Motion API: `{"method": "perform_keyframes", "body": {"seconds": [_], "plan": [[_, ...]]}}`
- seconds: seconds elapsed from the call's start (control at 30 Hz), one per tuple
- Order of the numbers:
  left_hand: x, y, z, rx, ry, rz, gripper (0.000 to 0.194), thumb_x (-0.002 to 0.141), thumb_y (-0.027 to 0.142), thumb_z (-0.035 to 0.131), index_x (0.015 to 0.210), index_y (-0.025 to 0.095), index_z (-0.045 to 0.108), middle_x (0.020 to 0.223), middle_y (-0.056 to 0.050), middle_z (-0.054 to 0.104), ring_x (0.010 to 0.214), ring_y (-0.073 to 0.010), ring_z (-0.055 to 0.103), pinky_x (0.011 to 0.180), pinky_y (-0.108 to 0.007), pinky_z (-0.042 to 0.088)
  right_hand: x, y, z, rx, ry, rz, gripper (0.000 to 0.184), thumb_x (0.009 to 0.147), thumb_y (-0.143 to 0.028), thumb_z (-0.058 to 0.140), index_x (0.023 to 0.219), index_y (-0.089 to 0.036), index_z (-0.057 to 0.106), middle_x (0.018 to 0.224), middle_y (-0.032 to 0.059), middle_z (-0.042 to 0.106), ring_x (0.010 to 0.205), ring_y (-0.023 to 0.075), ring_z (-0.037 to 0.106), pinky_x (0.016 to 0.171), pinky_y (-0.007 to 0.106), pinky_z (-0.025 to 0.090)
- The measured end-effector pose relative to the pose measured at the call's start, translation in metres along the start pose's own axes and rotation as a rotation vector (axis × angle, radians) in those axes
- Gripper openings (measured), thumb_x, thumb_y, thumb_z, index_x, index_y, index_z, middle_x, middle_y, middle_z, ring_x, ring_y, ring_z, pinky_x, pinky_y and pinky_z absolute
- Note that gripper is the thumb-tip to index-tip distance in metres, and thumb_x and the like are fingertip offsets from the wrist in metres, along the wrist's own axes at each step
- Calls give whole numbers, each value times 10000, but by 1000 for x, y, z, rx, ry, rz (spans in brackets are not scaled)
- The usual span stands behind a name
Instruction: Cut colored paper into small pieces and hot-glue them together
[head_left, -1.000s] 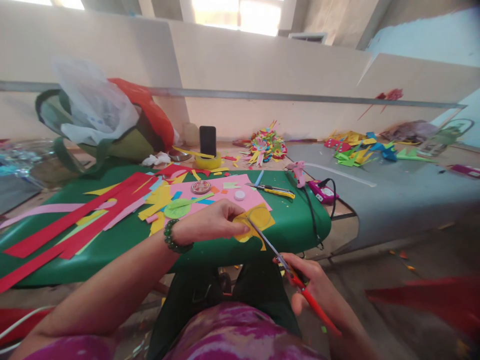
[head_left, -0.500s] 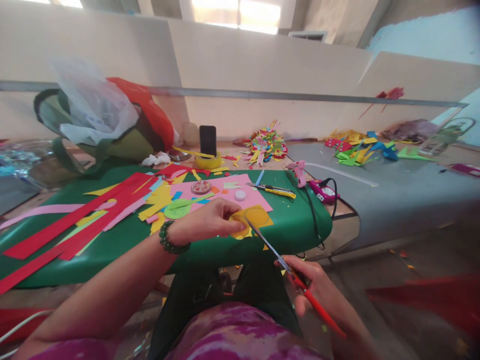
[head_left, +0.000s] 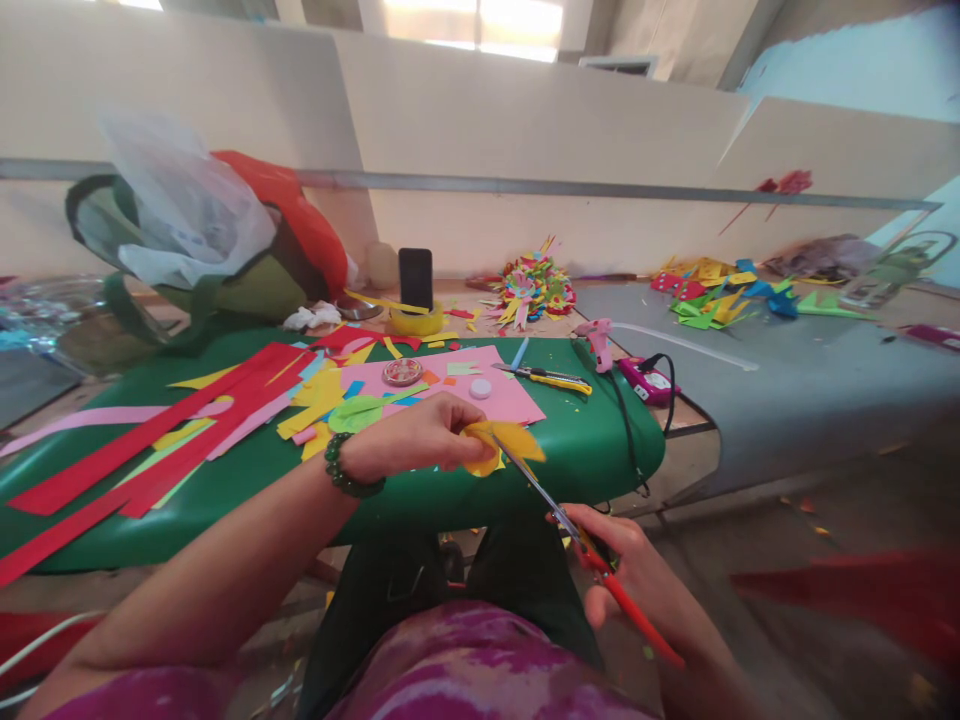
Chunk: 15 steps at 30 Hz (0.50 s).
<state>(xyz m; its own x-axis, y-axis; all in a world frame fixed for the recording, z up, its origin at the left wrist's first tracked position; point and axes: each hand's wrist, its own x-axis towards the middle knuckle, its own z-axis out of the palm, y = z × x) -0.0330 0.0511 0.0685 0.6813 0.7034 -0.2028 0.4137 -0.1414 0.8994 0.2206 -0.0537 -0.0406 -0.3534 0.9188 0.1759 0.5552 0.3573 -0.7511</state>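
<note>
My left hand pinches a small piece of yellow paper between thumb and fingers, over the near edge of the green-covered table. Red-handled scissors are in my right hand, which is closed round their handles. The blades run up and left to the yellow paper, their tips touching it close to my left fingers. Just beyond my left hand lie a pink sheet, a round white cap and a green paper cut-out.
A yellow utility knife, a pink glue gun with a black cord and a round tin lie on the table. Long red strips cover the left. Behind are a phone, yellow tape, paper flowers and a bag.
The yellow paper has turned and bent, so its right part looks narrower. A small scrap near its lower right edge has dropped away. Both hands stay nearly in place.
</note>
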Motion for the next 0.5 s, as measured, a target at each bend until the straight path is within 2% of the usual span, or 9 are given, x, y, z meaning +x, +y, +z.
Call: {"method": "perform_keyframes", "body": {"seconds": [0.1, 0.27, 0.4, 0.5], "plan": [[2, 0, -1, -53, -29, 14, 221, 660, 330, 633, 712, 116, 658, 619, 11, 577, 504, -72, 432, 467, -194, 333, -1, 0, -1, -16, 10, -14, 1048, 529, -984, 364, 1034, -127, 695, 705, 13, 561, 613, 171, 475, 552, 261, 409], [6, 0, 2, -57, -74, 3, 183, 646, 304, 631, 673, 123, 641, 586, 17, 564, 488, -69, 416, 458, -194, 319, 1, 0, -3, -18, -2, -22, 1040, 537, -972, 426, 1064, -115, 688, 657, -2, 530, 583, 154, 429, 533, 258, 382], [8, 3, 1, 4, -77, 5, 164, 653, 284, 616, 678, 124, 640, 578, 17, 561, 493, -76, 417, 461, -199, 312, 6, 1, -4, 46, -3, -17, 959, 589, -934, 471, 1044, -117, 683, 634, -25, 474, 566, 130, 363, 499, 240, 330], [8, 8, -1, 50, -60, 18, 196, 680, 288, 617, 745, 111, 669, 613, 16, 560, 526, -78, 415, 476, -198, 307, 9, 2, -3, 111, -4, 10, 874, 619, -882, 544, 1051, -133, 675, 668, -27, 484, 572, 120, 372, 495, 222, 332]]}}
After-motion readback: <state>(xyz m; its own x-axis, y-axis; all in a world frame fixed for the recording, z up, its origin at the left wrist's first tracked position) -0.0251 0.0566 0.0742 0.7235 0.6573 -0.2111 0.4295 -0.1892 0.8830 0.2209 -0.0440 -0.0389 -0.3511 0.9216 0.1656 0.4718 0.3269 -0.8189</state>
